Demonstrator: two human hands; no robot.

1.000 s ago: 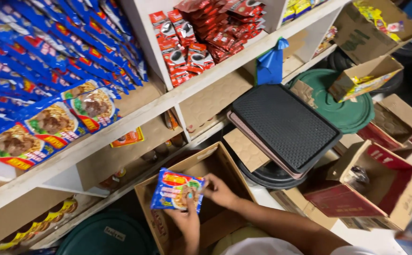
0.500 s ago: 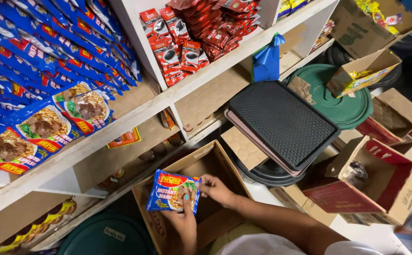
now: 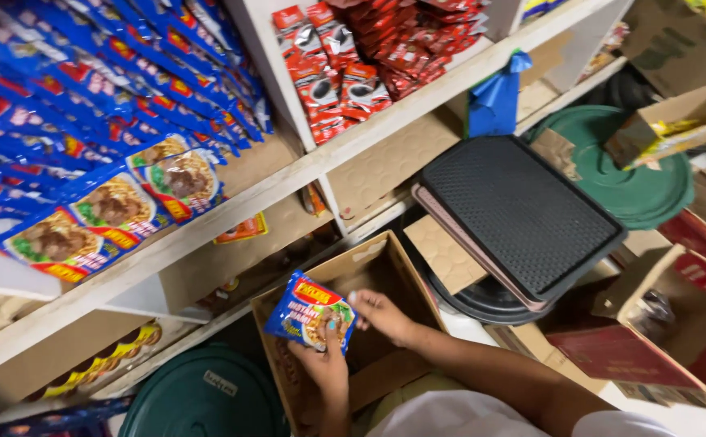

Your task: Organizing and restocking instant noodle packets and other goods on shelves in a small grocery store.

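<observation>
Flanking noodle packet (image 3: 311,311): cardboard box (image 3: 385,267), black trays (image 3: 523,214).

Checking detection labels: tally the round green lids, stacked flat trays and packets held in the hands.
Round green lids: 2, one behind the trays, one at the bottom edge
Stacked flat trays: 2, black over pink
Blue noodle packet in both hands: 1
Total: 5
</observation>
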